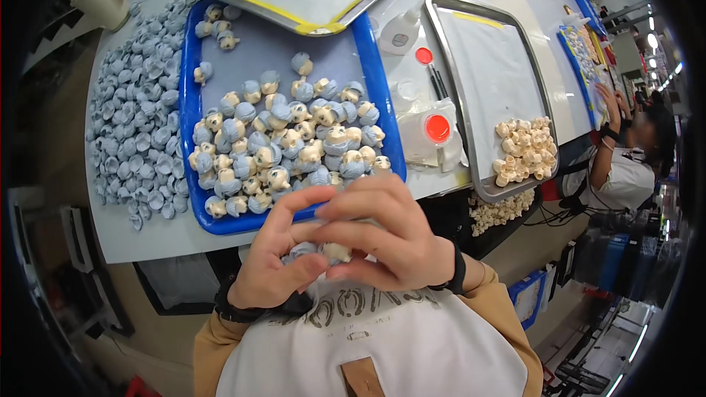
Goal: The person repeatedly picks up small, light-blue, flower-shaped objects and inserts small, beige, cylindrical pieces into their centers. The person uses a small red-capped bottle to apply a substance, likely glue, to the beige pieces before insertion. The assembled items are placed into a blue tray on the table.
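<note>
My left hand and my right hand are cupped together close to my chest, both gripping one small figure with a cream body and a pale blue cap. Only a bit of it shows between my fingers. Just beyond my hands a blue tray holds several finished cream-and-blue figures. Left of that tray lies a heap of loose pale blue caps. On the right a metal tray carries a cluster of bare cream figures.
Two small bottles with red caps and a white bottle stand between the trays. A yellow-edged tray overlaps the blue tray's far end. More cream pieces lie below the table edge. Another person works at far right.
</note>
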`<control>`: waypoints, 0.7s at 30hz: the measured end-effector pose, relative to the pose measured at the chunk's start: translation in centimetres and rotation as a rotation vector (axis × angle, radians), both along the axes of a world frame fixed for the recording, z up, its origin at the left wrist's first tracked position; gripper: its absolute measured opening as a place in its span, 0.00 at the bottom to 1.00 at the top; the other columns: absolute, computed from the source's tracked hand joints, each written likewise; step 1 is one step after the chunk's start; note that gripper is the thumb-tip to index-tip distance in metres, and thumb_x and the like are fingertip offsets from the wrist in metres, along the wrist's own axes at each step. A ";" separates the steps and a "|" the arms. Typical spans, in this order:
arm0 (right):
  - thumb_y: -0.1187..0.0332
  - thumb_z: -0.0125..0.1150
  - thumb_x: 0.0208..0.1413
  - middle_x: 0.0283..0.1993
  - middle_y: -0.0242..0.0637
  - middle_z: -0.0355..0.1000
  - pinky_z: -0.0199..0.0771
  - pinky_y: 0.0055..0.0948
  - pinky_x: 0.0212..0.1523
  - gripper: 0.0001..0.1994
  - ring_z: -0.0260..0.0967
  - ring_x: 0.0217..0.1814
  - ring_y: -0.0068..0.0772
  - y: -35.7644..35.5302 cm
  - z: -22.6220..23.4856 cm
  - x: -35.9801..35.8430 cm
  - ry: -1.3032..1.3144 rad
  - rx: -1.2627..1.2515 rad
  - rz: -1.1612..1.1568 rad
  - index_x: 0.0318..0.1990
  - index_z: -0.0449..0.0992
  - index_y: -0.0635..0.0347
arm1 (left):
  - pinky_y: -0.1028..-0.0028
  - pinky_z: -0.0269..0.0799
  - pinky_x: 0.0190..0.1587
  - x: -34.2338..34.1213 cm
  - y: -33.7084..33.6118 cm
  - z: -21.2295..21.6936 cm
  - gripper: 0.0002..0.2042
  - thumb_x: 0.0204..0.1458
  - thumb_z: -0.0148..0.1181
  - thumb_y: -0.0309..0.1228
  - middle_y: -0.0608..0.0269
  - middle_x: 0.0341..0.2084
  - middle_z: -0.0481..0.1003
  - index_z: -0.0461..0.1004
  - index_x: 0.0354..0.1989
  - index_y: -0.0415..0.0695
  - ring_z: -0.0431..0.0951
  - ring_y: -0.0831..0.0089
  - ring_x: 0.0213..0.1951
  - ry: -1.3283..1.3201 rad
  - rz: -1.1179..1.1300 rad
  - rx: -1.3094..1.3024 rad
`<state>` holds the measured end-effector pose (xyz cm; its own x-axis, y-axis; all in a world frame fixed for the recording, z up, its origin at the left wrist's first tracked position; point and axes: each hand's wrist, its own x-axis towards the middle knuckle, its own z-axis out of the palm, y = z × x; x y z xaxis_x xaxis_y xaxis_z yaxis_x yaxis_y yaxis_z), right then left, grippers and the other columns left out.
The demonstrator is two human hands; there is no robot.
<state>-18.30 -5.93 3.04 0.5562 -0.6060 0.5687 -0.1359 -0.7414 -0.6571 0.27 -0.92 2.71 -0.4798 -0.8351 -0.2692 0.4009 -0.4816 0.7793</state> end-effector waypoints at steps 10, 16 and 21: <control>0.48 0.53 0.50 0.49 0.41 0.66 0.64 0.37 0.45 0.27 0.64 0.46 0.42 -0.2 0.1 -0.8 0.146 -0.079 -0.062 0.45 0.72 0.65 | 0.85 0.54 0.18 -1.1 0.2 -1.6 0.26 0.55 0.47 0.51 0.62 0.27 0.72 0.67 0.44 0.34 0.61 0.87 0.17 -0.136 0.028 -0.172; 0.65 0.56 0.50 0.47 0.45 0.69 0.64 0.30 0.47 0.17 0.70 0.43 0.37 -2.5 2.5 -11.6 0.345 0.034 -0.764 0.45 0.72 0.67 | 0.84 0.49 0.13 0.0 -0.8 -2.1 0.25 0.60 0.35 0.48 0.69 0.15 0.63 0.65 0.44 0.35 0.55 0.86 0.10 0.069 0.365 -0.095; 0.70 0.61 0.42 0.44 0.43 0.70 0.66 0.36 0.46 0.09 0.64 0.46 0.44 -6.6 -0.9 -18.7 0.990 -0.141 -0.885 0.34 0.78 0.59 | 0.83 0.46 0.13 0.4 -2.2 -1.7 0.24 0.62 0.30 0.45 0.71 0.14 0.57 0.58 0.56 0.38 0.51 0.85 0.09 0.346 0.417 0.019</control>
<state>-36.97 -12.55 2.18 0.2210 -0.9444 0.2434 -0.9751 -0.2099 0.0711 0.64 -3.15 1.00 -0.1722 -0.9701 -0.1713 0.7928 -0.2397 0.5603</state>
